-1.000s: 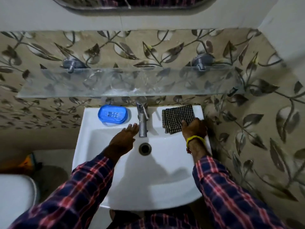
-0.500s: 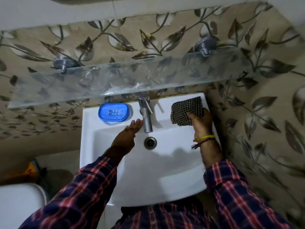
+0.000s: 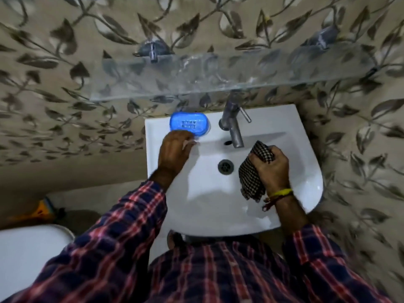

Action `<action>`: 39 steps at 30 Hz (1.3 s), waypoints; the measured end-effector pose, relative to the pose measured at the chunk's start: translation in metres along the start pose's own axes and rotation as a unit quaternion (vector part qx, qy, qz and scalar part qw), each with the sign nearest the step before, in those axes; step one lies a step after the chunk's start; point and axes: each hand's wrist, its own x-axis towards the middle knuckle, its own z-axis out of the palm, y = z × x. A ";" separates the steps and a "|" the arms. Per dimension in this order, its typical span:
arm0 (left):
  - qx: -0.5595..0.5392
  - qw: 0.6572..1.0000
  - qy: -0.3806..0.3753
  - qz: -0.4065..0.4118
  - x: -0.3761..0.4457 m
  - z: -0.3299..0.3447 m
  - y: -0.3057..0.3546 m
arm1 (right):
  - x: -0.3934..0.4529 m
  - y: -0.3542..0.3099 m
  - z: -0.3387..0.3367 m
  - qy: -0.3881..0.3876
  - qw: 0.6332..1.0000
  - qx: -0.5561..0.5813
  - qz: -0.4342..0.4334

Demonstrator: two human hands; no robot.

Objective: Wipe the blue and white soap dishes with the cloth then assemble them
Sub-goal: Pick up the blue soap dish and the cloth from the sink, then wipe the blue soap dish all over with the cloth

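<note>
A blue soap dish [image 3: 189, 123] with a slotted top sits on the back left ledge of the white sink [image 3: 306, 171]. My left hand [image 3: 173, 148] is at the dish's near edge, fingers curled against its front rim; whether it grips the dish is unclear. No separate white dish shows. My right hand [image 3: 273, 169] is shut on a black-and-white checked cloth [image 3: 251, 176], held bunched over the basin to the right of the drain.
A steel tap [image 3: 234, 125] stands at the sink's back middle, with the drain [image 3: 225, 166] below it. A clear glass shelf [image 3: 218, 77] juts from the leaf-patterned wall above. A white toilet [image 3: 26, 254] is at lower left.
My right hand has lifted the cloth off the sink's back right ledge and brought it over the basin. My left hand has moved from beside the tap to the blue dish.
</note>
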 end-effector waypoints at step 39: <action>-0.481 0.856 0.019 -0.186 -0.035 -0.046 0.041 | 0.006 -0.080 -0.001 -0.123 0.966 0.228 -0.025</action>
